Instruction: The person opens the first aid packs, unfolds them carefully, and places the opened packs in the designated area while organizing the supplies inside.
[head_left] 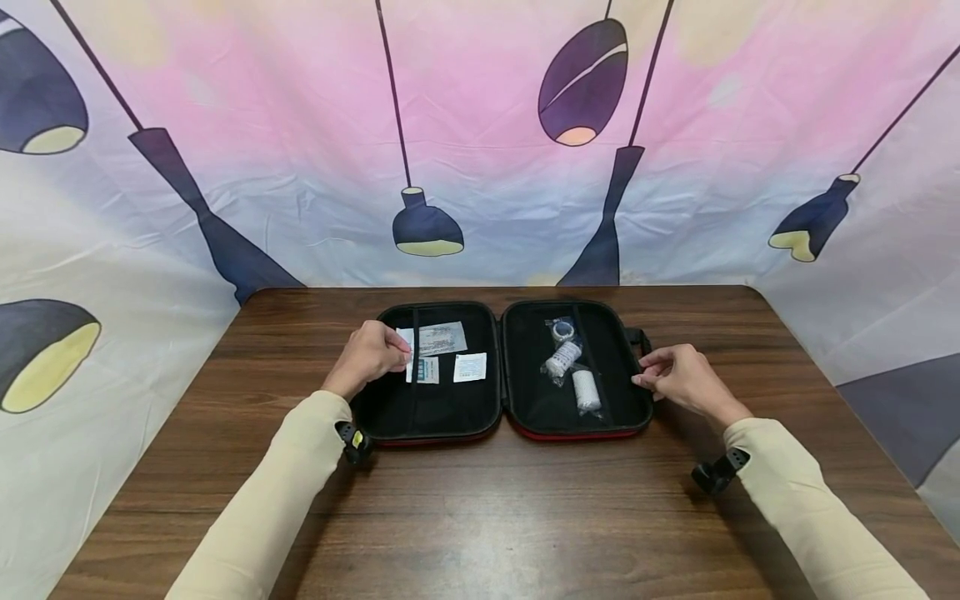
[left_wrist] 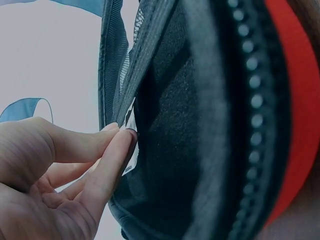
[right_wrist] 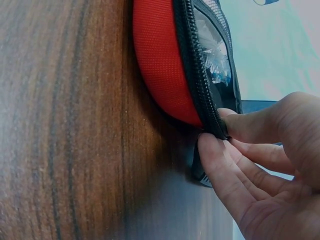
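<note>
A red zippered case [head_left: 501, 429] with a black lining lies unfolded flat on the table. My left hand [head_left: 375, 354] is over the left half, thumb and index finger pinching a small white packet [left_wrist: 131, 162] beside the mesh strap [left_wrist: 132, 75]. Two more packets lie there, a silvery one [head_left: 442, 338] and a white square one [head_left: 470, 367]. At the right edge, my right hand [head_left: 678, 379] pinches the zipper rim [right_wrist: 212, 117] between thumb and fingers. The right half holds a wrapped white roll [head_left: 586, 390], a bandage roll [head_left: 562, 358] and a ring-shaped tape roll [head_left: 562, 331].
The case stands near the back of a brown wooden table [head_left: 510, 517]. A black handle [head_left: 637, 338] sticks out from its right side. Behind the table hangs a patterned cloth [head_left: 495, 167]. Each wrist wears a black camera [head_left: 720, 472].
</note>
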